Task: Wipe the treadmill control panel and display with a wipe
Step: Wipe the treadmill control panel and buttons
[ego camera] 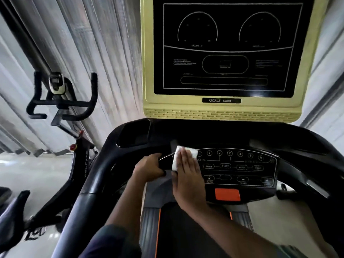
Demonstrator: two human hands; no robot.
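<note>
Head view: the right hand [186,175] lies flat, fingers straight and together, pressing a folded white wipe [175,162] onto the left end of the black button-covered treadmill control panel [240,167], forearm reaching in from lower right. The left hand [149,167] curls its fingers and thumb around the black console frame [128,146] just beside it. Above stands the dark display in a pale yellow housing [225,47]

The head camera looked forward and down from close behind the control panel [240,167]. The display [225,47] rose just beyond it.
</note>
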